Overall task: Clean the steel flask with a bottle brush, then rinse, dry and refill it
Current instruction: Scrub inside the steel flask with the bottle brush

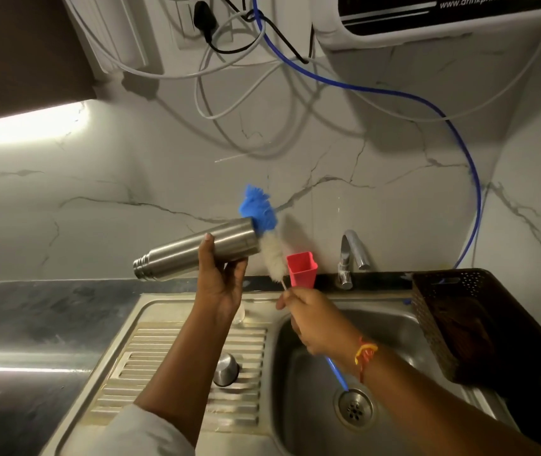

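My left hand (221, 278) grips the steel flask (196, 250), held nearly level above the drainboard with its threaded neck pointing left. My right hand (315, 319) holds the bottle brush by its stem, and the blue handle end (338, 373) sticks out below the hand over the basin. The brush's blue and white bristles (264, 225) lie against the flask's base end, outside the flask. The flask's steel cap (226, 370) stands on the drainboard.
A steel sink basin (394, 327) with a drain (354, 406) lies below my right hand, with the tap (351, 255) behind it. A red cup (302, 269) stands at the wall. A dark perforated basket (466, 320) sits right of the basin. Cables hang on the wall.
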`<control>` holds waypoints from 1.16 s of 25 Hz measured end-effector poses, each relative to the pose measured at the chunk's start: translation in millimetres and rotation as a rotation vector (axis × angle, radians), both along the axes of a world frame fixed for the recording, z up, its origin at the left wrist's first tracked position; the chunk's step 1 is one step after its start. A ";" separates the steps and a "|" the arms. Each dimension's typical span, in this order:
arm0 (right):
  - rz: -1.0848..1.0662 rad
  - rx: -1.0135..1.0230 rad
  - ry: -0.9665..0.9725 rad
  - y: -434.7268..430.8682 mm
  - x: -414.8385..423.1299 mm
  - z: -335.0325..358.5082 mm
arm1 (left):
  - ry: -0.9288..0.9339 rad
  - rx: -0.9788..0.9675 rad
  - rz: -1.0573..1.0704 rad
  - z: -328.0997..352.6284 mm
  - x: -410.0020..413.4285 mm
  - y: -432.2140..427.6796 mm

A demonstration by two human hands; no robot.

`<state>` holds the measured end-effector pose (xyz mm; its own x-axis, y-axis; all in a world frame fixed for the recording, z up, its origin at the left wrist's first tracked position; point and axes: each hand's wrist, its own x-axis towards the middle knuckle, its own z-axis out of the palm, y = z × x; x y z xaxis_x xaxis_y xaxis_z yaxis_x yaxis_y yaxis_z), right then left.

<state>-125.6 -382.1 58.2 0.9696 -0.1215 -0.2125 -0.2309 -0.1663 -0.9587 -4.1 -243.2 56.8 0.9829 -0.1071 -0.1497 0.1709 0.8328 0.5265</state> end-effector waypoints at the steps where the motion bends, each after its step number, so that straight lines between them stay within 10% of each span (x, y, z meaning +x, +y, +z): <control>1: 0.023 -0.038 -0.015 0.8 -2.1 0.4 | 0.004 0.005 0.001 0.2 1.9 3.5; 29: -0.081 -0.269 -0.261 -6.5 12.6 -16.6 | 0.094 -0.117 0.085 -4.1 21.7 4.7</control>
<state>-113.0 -388.6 41.5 0.9719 -0.2172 0.0905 -0.0070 -0.4111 -0.9116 17.6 -238.4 52.6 0.9714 -0.0459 -0.2331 0.1411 0.9009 0.4105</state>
